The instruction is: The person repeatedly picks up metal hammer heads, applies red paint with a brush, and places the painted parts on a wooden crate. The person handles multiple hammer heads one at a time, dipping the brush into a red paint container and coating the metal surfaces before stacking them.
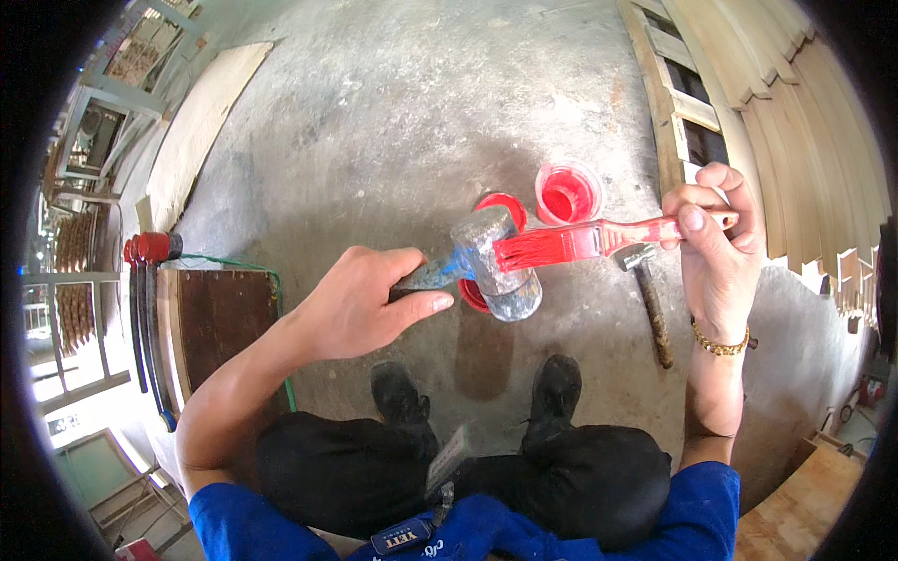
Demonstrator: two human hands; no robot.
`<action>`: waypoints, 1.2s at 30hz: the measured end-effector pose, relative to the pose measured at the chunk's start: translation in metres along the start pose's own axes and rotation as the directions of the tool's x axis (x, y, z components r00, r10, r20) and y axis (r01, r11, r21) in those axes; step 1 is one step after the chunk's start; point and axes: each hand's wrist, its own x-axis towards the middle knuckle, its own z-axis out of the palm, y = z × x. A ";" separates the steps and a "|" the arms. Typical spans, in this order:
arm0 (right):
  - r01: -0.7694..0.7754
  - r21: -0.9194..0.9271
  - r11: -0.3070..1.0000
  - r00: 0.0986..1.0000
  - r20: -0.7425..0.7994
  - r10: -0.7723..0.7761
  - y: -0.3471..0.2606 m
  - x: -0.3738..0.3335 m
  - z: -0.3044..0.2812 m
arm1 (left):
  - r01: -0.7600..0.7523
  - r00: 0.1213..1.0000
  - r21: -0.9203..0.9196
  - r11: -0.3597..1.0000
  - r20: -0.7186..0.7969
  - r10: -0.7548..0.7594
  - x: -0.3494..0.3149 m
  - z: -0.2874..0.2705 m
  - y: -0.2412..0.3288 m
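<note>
One thumb and fingers of my right hand pinch the red paintbrush by its handle; its long axis runs leftward, bristles across the head of the mallet. My left hand, nearer that head, clasps the mallet's handle. Beyond sits a red-coated cup.

Adds up to two hands, left hand toward nine o'clock, right hand at three; one held hammer mid-dial; one floor hammer, one paintbrush and one bracelet toward three; one cup toward two; one red-rimmed container toward one; two shoes toward seven and five; red-headed tools at nine, number unclear.
</note>
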 end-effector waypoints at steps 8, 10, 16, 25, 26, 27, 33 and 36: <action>0.227 -0.099 0.969 0.973 -0.022 -0.230 -0.065 0.024 -0.018 | -0.071 0.997 -0.005 0.997 -0.039 0.071 -0.017 -0.011 0.025; 0.297 -0.069 0.952 0.952 0.093 -0.290 -0.087 0.042 -0.006 | -0.115 0.985 0.011 0.993 -0.125 0.116 -0.023 -0.017 0.027; 0.149 0.470 0.870 0.877 0.343 -0.336 -0.129 0.116 0.054 | -0.054 0.922 0.038 0.998 -0.381 0.064 -0.025 -0.042 0.040; 0.438 0.208 0.874 0.795 0.365 -0.485 -0.093 0.090 0.062 | 0.253 0.847 0.189 0.949 -0.518 -0.123 -0.054 -0.045 0.038; 0.403 0.167 0.900 0.784 0.444 -0.434 -0.099 0.088 0.062 | 0.237 0.854 0.228 0.944 -0.512 -0.091 -0.057 -0.045 0.038; 0.346 0.211 0.914 0.784 0.470 -0.406 -0.103 0.085 0.064 | 0.219 0.861 0.266 0.939 -0.505 -0.058 -0.060 -0.045 0.036; 0.334 0.136 0.933 0.695 0.634 -0.341 -0.081 0.069 0.093 | 0.187 0.924 0.314 0.931 -0.378 -0.057 -0.066 -0.033 0.031; 0.462 -0.108 0.880 0.746 0.583 -0.321 -0.074 0.074 0.101 | 0.147 0.941 0.313 0.938 -0.337 -0.035 -0.066 -0.029 0.027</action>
